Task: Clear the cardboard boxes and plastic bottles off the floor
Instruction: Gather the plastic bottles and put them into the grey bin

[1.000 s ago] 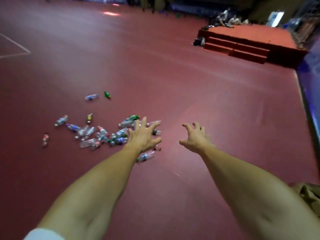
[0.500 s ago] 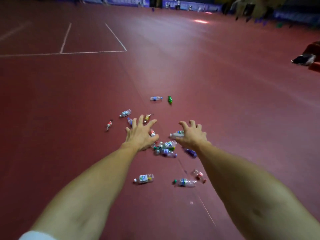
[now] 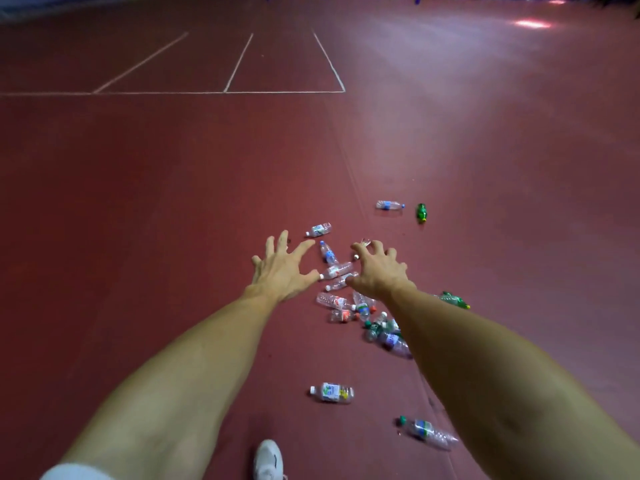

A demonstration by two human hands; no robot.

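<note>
I saw left hand (image 3: 280,268) and right hand (image 3: 379,271) both spread and empty, held out toward heap of clear plastic bottles (image 3: 332,301) on dark red sports floor (image 3: 173,202), 12 o'clock from white shoe (image 3: 268,459). Risks I judged: round bottles rolling off at touch; stray white-labelled clear bottle (image 3: 331,392) at shoe's 1 o'clock getting stepped on.

Hands: two, left hand (image 3: 282,271) and right hand (image 3: 379,273). Green bottles: two, the far green bottle (image 3: 421,213) beyond the right hand, the near green bottle (image 3: 453,300) beside its forearm. Clear bottles (image 3: 337,270): thirteen at least; three between the hands, three past the fingertips, two alone nearer the person, the rest heaped by the right wrist, tally there uncertain. White shoe (image 3: 268,459): one.
</note>
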